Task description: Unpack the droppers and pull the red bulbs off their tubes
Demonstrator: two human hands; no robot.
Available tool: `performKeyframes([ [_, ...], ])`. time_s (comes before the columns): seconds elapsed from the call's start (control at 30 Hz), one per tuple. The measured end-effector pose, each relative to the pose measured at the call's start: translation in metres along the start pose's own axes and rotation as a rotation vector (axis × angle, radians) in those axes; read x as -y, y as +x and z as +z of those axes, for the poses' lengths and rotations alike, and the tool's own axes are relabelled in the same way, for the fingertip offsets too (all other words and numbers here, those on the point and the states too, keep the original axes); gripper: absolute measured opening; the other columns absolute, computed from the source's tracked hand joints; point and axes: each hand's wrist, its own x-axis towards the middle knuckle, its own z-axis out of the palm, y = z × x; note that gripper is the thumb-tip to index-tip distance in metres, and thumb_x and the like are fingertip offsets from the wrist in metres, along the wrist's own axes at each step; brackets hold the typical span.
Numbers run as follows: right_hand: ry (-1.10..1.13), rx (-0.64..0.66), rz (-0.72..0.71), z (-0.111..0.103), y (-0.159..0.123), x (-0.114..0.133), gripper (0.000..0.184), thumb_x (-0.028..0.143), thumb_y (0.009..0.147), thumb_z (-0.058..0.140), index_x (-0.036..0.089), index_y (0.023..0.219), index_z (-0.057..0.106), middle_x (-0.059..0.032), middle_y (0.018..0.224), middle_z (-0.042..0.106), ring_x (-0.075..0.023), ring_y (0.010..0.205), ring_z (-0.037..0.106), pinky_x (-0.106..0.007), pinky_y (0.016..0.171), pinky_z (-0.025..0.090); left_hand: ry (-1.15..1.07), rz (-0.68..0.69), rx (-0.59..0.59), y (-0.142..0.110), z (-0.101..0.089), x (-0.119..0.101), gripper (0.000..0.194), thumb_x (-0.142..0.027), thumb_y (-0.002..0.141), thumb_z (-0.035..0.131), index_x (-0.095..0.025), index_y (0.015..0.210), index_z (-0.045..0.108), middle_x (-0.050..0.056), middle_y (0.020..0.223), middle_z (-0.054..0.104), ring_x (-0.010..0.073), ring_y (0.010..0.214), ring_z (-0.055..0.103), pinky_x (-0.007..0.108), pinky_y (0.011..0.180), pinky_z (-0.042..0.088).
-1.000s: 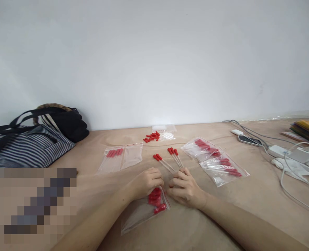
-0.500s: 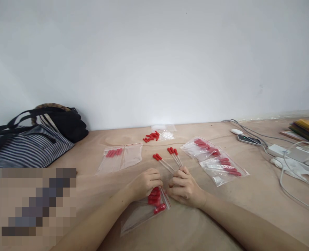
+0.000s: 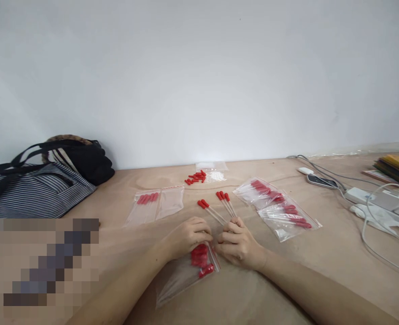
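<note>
Several droppers with red rubber bulbs and thin clear stems (image 3: 227, 207) fan out just beyond my hands, their lower ends running behind my right hand (image 3: 238, 243). That hand has its fingers curled, with the fingertips beside the mouth of a clear zip bag (image 3: 175, 284); what they pinch is hidden. My left hand (image 3: 193, 234) is closed at the bag's upper edge, nearly touching the right. Inside this bag lie several red-bulbed droppers, their bulbs toward the red-lined mouth.
Filled zip bags (image 3: 283, 219) lie to the right, another bag (image 3: 145, 205) to the left. Loose red bulbs (image 3: 195, 177) and clear stems (image 3: 214, 175) are near the wall. A striped bag (image 3: 43, 189) stands far left; cables, a phone-like device (image 3: 321, 181) and a power strip (image 3: 382, 198) sit right.
My left hand has shifted slightly to the right, closer to the right hand. The droppers and the right hand look almost unchanged.
</note>
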Motion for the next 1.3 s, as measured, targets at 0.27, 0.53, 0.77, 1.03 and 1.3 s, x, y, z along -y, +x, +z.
performKeyframes([
  [0.27, 0.573, 0.206, 0.832, -0.009, 0.007, 0.012, 0.022, 0.026, 0.082, 0.046, 0.016, 0.071, 0.062, 0.0025, 0.056, 0.052, -0.0079, 0.051, 0.039, -0.021, 0.048, 0.028, 0.085, -0.019, -0.034, 0.000, 0.002, -0.003, 0.028, -0.013, 0.090, 0.034, -0.014, 0.072, 0.055, 0.005, 0.070, 0.056, 0.0141, 0.070, 0.050, 0.028, 0.069, 0.041],
  [0.53, 1.035, 0.379, 1.041, -0.005, 0.011, 0.013, 0.032, 0.037, 0.075, 0.054, 0.012, 0.055, 0.055, 0.0046, 0.048, 0.041, -0.0051, 0.046, 0.031, -0.020, 0.044, 0.023, 0.112, 0.022, -0.072, 0.004, 0.003, -0.003, 0.033, -0.017, 0.092, 0.030, -0.013, 0.070, 0.055, 0.005, 0.068, 0.056, 0.0144, 0.070, 0.049, 0.029, 0.068, 0.041],
  [0.77, 1.057, 0.394, 1.089, -0.002, 0.014, 0.013, 0.030, 0.028, 0.069, 0.057, 0.014, 0.046, 0.045, 0.0074, 0.042, 0.033, -0.0034, 0.042, 0.025, -0.020, 0.041, 0.017, 0.100, 0.041, -0.073, 0.004, 0.007, -0.001, 0.029, -0.016, 0.091, 0.034, -0.012, 0.073, 0.056, 0.006, 0.070, 0.057, 0.0145, 0.071, 0.051, 0.029, 0.069, 0.042],
  [1.03, 1.145, 0.359, 1.198, -0.003, 0.016, 0.013, 0.016, 0.023, 0.061, 0.059, 0.013, 0.048, 0.055, 0.0033, 0.045, 0.051, -0.0047, 0.041, 0.036, -0.019, 0.042, 0.025, 0.095, 0.072, -0.203, 0.005, -0.004, -0.003, 0.018, -0.010, 0.087, 0.042, -0.016, 0.087, 0.058, 0.005, 0.081, 0.062, 0.0137, 0.077, 0.052, 0.028, 0.072, 0.043],
  [1.3, 1.207, 0.279, 1.296, 0.000, 0.015, 0.013, 0.018, 0.025, 0.051, 0.070, 0.013, 0.048, 0.057, 0.0035, 0.044, 0.055, -0.0055, 0.042, 0.043, -0.019, 0.043, 0.029, 0.093, 0.077, -0.207, 0.007, -0.004, -0.007, 0.021, -0.012, 0.088, 0.041, -0.016, 0.074, 0.057, 0.006, 0.081, 0.061, 0.0138, 0.078, 0.051, 0.029, 0.074, 0.042],
])
